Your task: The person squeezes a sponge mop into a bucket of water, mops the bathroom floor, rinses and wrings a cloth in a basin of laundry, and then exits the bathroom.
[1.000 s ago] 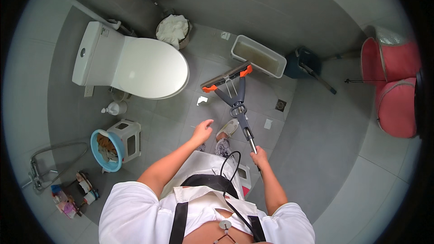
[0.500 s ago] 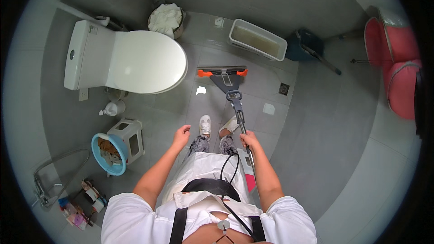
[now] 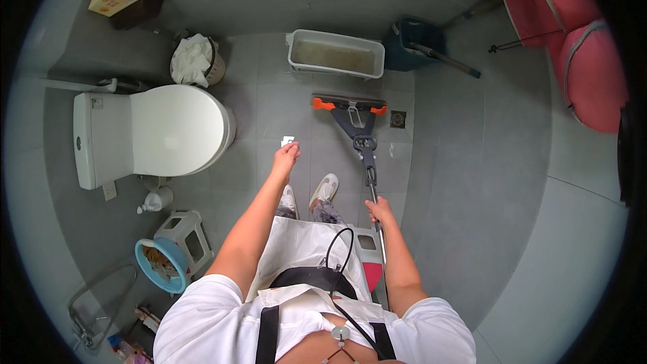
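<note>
My right hand (image 3: 380,210) is closed round the metal pole of a mop (image 3: 364,143). The wide mop head, with orange end clips and a dark grey frame, rests on the grey tiles in front of my feet. The pole leans back past my right side. Ahead of my left shoe, my left hand (image 3: 288,155) reaches out over the floor with its fingers curled in. I see nothing held in it. A bright white patch beyond its fingertips looks like light reflected on the tile.
A white toilet (image 3: 178,131) stands at the left, a bin of white paper (image 3: 217,67) behind it. Against the far wall are a trough of cloudy water (image 3: 294,59) and a dark bucket (image 3: 397,54). A floor drain (image 3: 398,119) lies right of the mop. Stool (image 3: 176,224) and blue basin (image 3: 143,261) sit near left.
My left hand has moved forward over the tiles. The view has shifted, and the mop head appears farther right, closer to the drain. My right hand keeps its grip on the pole.
</note>
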Tool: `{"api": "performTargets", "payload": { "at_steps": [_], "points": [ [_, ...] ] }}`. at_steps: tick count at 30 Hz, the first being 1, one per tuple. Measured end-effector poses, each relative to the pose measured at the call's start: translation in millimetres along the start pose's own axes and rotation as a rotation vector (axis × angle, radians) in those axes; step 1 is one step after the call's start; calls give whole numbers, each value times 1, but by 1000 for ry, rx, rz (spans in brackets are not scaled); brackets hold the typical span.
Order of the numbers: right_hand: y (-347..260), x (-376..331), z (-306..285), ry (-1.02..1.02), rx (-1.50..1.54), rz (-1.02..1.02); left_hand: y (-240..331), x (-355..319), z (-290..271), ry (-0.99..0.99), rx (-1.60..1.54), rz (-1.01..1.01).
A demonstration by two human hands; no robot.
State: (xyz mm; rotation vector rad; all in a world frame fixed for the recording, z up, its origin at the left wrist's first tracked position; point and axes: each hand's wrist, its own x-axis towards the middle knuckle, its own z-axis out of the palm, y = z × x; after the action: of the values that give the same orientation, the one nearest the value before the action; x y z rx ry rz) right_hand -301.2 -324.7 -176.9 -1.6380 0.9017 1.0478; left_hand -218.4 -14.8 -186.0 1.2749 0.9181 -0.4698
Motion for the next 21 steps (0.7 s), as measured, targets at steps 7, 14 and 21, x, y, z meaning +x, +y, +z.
{"api": "performTargets", "payload": {
  "at_steps": [7,14,21],
  "points": [
    [32,65,-8,52,-26,-66,24,99,51,3,-195,-116],
    [63,130,18,72,-37,-69,15,190,60,-58,-137,-50],
    [99,227,20,207,-204,-119,-31,295,89,-66,540,626]
  ]
}}
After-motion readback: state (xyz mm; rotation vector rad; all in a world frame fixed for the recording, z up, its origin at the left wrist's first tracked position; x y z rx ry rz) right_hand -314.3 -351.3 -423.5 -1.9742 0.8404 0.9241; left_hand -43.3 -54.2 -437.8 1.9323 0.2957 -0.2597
